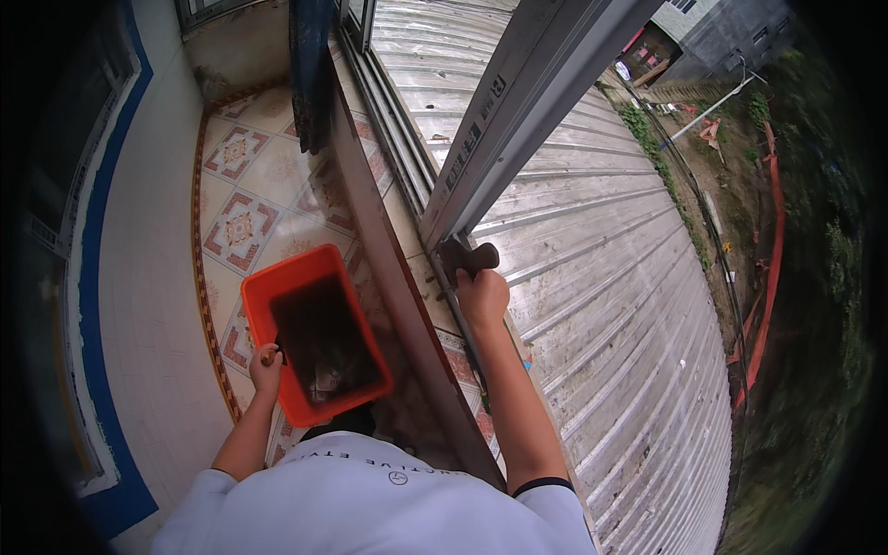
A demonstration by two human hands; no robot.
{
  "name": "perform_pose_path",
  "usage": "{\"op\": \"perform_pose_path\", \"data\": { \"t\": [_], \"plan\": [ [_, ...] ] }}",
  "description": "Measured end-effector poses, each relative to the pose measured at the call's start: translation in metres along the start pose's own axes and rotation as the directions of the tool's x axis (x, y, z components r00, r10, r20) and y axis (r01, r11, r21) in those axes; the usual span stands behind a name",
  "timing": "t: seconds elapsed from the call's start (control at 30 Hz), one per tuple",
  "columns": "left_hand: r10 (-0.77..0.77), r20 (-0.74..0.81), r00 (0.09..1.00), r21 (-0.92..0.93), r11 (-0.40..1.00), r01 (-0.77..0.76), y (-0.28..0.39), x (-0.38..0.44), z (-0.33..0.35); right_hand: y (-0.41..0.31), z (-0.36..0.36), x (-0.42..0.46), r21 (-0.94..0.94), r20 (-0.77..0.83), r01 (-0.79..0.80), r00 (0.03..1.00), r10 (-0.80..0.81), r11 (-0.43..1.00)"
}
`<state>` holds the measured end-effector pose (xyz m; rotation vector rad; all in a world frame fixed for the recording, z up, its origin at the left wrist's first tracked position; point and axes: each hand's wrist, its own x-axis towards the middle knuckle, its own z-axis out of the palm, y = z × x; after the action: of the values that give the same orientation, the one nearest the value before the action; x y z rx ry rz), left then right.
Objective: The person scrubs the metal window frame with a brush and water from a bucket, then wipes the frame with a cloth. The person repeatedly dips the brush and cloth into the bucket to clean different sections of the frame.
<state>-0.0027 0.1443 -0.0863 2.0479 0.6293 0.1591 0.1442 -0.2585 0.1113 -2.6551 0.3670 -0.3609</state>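
Observation:
My right hand (pixel 483 300) grips a dark brown, wet-looking cloth (pixel 473 257) at the foot of a metal window frame post (pixel 510 118), by the sliding window track (pixel 388 111). My left hand (pixel 266 369) is closed around a small tool with a brown wooden handle (pixel 268 357) beside the left rim of an orange-red plastic basin (pixel 251 298). The tool's dark end reaches over that rim; its kind cannot be told. Dark, murky water (pixel 322 333) lies in the basin.
A reddish-brown ledge (pixel 388 277) runs between the patterned tile floor (pixel 274 173) and the window. Dark blue fabric (pixel 309 76) hangs above it. Outside lies a corrugated metal roof (pixel 610 312). A white wall with a blue border (pixel 104 277) stands at left.

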Motion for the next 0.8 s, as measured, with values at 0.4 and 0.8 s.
{"op": "perform_pose_path", "data": {
  "t": [0.4, 0.8],
  "plan": [
    [0.009, -0.021, 1.0, -0.062, 0.998, -0.011, 0.012, -0.011, 0.004, 0.02, -0.03, -0.057, -0.186, 0.141, 0.006, 0.99, 0.021, 0.982],
    [0.099, -0.048, 0.994, -0.042, 0.994, -0.101, -0.004, -0.01, 0.003, -0.019, 0.06, -0.061, -0.18, -0.087, 0.27, 0.953, -0.289, 0.946]
  ]
}}
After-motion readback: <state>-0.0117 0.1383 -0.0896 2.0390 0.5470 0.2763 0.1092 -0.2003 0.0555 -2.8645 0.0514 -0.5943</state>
